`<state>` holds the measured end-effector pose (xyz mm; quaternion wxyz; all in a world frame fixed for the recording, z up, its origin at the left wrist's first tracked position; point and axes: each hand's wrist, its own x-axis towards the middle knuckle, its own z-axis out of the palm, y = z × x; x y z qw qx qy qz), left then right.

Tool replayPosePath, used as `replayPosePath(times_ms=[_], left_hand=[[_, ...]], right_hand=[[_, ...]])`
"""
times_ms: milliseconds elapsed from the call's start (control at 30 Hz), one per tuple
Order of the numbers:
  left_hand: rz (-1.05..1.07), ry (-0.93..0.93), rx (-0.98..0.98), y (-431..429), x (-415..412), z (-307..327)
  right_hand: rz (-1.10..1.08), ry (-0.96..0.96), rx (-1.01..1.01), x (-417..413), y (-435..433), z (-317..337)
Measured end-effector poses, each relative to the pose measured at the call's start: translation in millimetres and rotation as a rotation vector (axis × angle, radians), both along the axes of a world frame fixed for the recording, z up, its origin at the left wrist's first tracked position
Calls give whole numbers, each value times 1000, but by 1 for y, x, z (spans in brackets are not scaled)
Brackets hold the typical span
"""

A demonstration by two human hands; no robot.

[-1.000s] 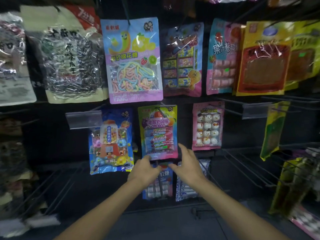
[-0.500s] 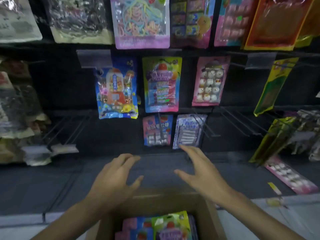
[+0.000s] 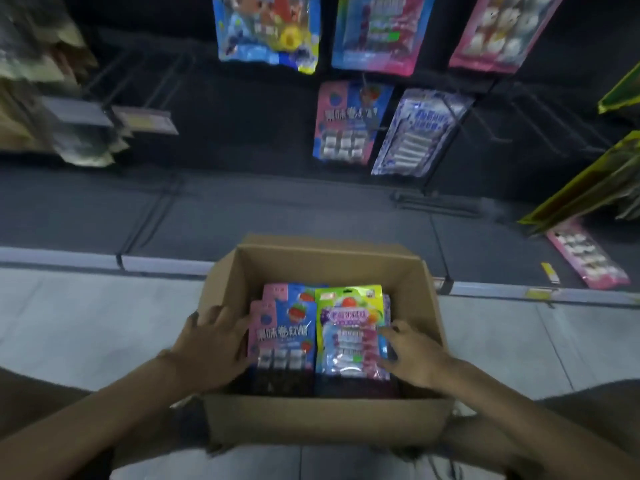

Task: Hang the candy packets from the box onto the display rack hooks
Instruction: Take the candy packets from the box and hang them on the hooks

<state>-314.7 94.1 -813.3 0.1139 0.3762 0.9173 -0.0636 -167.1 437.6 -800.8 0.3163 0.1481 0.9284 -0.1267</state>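
A: Stock location?
B: Box (image 3: 329, 420) on the floor (image 3: 86, 323), near, below the rack (image 3: 242, 140). The packets lie flat, hang-holes far, likely for quick lifting.
A: Hands?
B: Left hand (image 3: 211, 344) is spread against the pink-blue packet (image 3: 282, 337), gripping nothing. Right hand (image 3: 412, 355) has its fingers bent at the green packet (image 3: 349, 327) edge (grip unconfirmed).
A: Count?
B: Two pink-blue, one green visible.

Single head cam — faces fwd & steeply down, close over box (image 3: 329, 424) (rack (image 3: 242, 143) lower rows at top).
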Motion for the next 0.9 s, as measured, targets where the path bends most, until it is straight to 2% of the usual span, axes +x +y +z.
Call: replayPosePath(times_ms=[133, 267, 367, 467, 533, 700, 900], left_hand=[[-9, 58, -70, -16, -8, -31], [13, 1, -104, -18, -1, -46], [28, -61, -168, -20, 4, -53], [28, -73, -145, -13, 6, -52], [49, -68, -138, -10, 5, -52], [58, -53, -210, -4, 8, -50], [66, -58, -148, -4, 9, -47]], right_hand=[[-97, -64, -42, -1, -1, -41], [-348, -36, -110, -10, 8, -107], [-618, -12, -156, -23, -13, -105], [-780, -21, -132, -33, -24, -116], [-875, 41, -91, -38, -32, -122], [-966, 104, -102, -42, -41, -128], [-1122, 137, -343, -46, -31, -134]])
